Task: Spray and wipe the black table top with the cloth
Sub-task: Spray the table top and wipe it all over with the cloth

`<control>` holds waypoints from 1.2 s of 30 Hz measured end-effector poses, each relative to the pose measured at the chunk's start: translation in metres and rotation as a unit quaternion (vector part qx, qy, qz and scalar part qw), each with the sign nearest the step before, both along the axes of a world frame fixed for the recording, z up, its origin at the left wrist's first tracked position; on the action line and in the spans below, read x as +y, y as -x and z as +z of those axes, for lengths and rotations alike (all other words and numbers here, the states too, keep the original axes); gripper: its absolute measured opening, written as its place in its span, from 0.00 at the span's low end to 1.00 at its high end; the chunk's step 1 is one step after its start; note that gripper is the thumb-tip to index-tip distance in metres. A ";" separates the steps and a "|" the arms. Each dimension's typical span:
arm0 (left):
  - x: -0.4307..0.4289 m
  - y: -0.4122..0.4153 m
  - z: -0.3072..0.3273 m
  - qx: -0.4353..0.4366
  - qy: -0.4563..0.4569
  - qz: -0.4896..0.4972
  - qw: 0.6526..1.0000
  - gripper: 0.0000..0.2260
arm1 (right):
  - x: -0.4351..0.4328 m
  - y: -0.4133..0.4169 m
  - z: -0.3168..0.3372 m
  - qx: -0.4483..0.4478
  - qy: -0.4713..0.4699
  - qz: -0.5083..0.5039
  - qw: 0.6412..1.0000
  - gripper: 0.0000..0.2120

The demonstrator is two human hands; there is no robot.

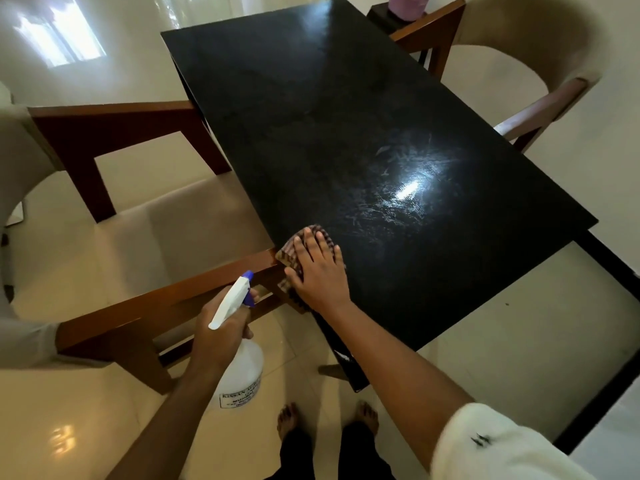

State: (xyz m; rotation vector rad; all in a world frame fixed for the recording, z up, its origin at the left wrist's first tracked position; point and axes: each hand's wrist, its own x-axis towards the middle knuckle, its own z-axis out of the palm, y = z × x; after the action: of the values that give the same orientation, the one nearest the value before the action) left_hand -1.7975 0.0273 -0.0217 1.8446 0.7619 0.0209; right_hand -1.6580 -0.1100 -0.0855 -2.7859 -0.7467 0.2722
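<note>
On table top, near edge — cloth mostly under R hand

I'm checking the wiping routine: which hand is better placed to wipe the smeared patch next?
The right hand: it presses flat on the cloth on the black table top. The left hand grips the spray bottle, off the table.

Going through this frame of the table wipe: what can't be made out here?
Head view only.
1. The cloth: mostly under the right hand pressing it, so its full extent is hidden.
2. Label on the spray bottle: too small and blurred to read fully; the left hand covers the neck.
3. The pink object: cut off by the top edge, unidentifiable.
4. The black table top: glare hides whether the near patch is wet.
</note>
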 end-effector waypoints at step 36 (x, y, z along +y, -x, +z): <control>-0.005 0.016 -0.013 0.025 0.046 -0.012 0.999 0.18 | -0.119 0.100 -0.001 -0.037 -0.048 -0.202 0.977 0.29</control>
State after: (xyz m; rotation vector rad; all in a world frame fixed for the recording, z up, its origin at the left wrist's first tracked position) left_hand -1.8136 0.0219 -0.0346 1.7723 0.7633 -0.0739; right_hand -1.7583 -0.2288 -0.0865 -2.7847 -0.1865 0.0530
